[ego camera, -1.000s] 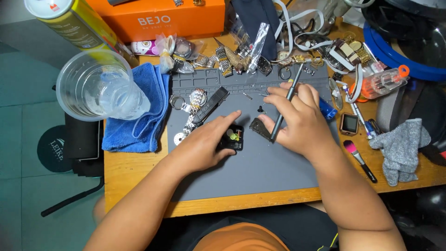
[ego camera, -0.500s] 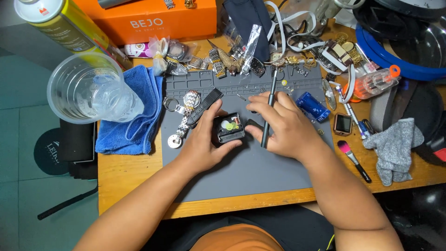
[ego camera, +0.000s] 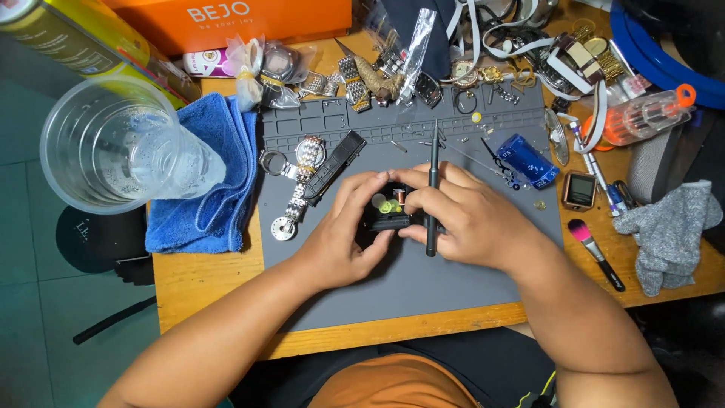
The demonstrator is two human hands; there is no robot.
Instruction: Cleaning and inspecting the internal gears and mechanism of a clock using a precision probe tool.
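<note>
Both hands meet over a grey work mat (ego camera: 423, 287) on a wooden table. My left hand (ego camera: 343, 234) grips a small black watch case (ego camera: 385, 213) with its back off, showing a green part and a copper coil inside. My right hand (ego camera: 468, 219) steadies the same case with thumb and forefinger and holds a thin dark screwdriver (ego camera: 433, 189) upright between its fingers, tip pointing away from me. A metal watch with a link bracelet (ego camera: 300, 177) and a black strap (ego camera: 336, 162) lie on the mat just left of my left hand.
A clear plastic cup (ego camera: 113, 143) stands on a blue cloth (ego camera: 208, 181) at left. An orange box (ego camera: 249, 19) and several watch parts crowd the back edge. A blue cylinder (ego camera: 529, 160), a small square watch (ego camera: 579, 190), a brush (ego camera: 596, 249) and a grey rag (ego camera: 668, 230) lie at right.
The hands have closed in around the watch case. The right hand has turned the screwdriver from slanted to nearly upright. The view has shifted slightly.
</note>
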